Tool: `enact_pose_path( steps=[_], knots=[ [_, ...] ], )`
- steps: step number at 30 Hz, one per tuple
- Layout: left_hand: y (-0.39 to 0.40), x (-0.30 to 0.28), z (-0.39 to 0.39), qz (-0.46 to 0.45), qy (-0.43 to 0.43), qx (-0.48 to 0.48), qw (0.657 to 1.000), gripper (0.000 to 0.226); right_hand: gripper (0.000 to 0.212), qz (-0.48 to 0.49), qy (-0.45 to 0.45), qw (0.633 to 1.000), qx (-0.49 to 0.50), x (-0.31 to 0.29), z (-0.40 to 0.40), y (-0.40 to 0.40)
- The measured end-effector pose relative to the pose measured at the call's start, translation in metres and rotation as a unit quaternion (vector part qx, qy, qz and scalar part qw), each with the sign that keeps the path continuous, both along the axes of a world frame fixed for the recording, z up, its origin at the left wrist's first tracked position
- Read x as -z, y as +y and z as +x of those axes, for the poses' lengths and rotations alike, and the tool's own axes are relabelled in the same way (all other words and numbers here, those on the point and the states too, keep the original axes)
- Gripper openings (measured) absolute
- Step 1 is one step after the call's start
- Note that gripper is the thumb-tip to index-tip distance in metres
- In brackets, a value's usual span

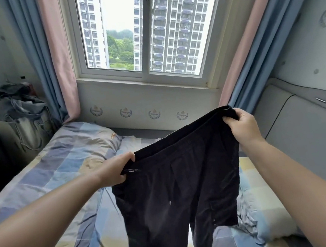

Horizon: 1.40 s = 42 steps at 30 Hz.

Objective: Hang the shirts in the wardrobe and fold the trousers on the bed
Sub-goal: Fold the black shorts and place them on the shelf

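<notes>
Grey fabric, far left: a bag (23, 123) heaped with clothes stands beside the bed, near the curtain (40, 55).
Bed: a bed (44, 173) under a checked cover of blue, cream and lilac; a pillow (88, 137) lies at its head below the window (142, 32).
Left hand: the left hand (116, 169) pinches one end of the waistband, thumb on top, fingers curled under the cloth.
Trousers: the black trousers (176, 191) hang in the air over the middle of the bed, stretched between both hands and not yet laid down.
Look of trousers: soft, matt, rumpled cloth; elastic waistband tilted, higher on the right; a small label near the left grip; a pale drawcord tip on the front; both legs dangle, one ending lower than the other.
Right hand: the right hand (241, 125) grips the other end of the waistband, fingers closed round it, held higher than the left.
Step in hand, judged: spreading the garment ready for folding.
Advice: level the waistband, give a light shake so the legs fall straight, then lower it flat onto the open cover, clear of the crumpled pale-blue garment (254, 213) on the right.
</notes>
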<state>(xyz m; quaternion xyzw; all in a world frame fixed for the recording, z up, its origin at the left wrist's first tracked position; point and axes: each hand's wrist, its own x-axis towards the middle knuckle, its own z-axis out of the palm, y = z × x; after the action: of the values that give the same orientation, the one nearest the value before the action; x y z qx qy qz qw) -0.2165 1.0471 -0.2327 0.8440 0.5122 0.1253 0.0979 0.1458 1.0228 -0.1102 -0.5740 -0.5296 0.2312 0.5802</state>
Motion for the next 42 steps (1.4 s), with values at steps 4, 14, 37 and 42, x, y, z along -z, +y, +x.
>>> enact_pose_path(
  steps=[4, 14, 37, 42],
  knots=[
    [-0.01, 0.016, -0.005, 0.066, 0.033, 0.02, 0.997, 0.052, 0.026, 0.002, 0.007, 1.0, -0.005, 0.005, -0.001, -0.006],
    [0.003, 0.003, -0.015, -0.002, 0.151, -0.011, 0.988, 0.061, 0.032, -0.026, -0.008, 0.999, 0.036, 0.035, 0.012, -0.02],
    [-0.17, -0.062, -0.044, 0.074, -0.105, -0.109, 0.986, 0.02, 0.013, -0.079, 0.005, 0.994, 0.072, 0.083, 0.044, -0.203],
    [-0.208, -0.058, -0.039, 0.114, -0.144, -0.126, 0.975, 0.023, 0.012, -0.1, -0.041, 0.989, 0.104, 0.089, 0.045, -0.244]
  ],
)
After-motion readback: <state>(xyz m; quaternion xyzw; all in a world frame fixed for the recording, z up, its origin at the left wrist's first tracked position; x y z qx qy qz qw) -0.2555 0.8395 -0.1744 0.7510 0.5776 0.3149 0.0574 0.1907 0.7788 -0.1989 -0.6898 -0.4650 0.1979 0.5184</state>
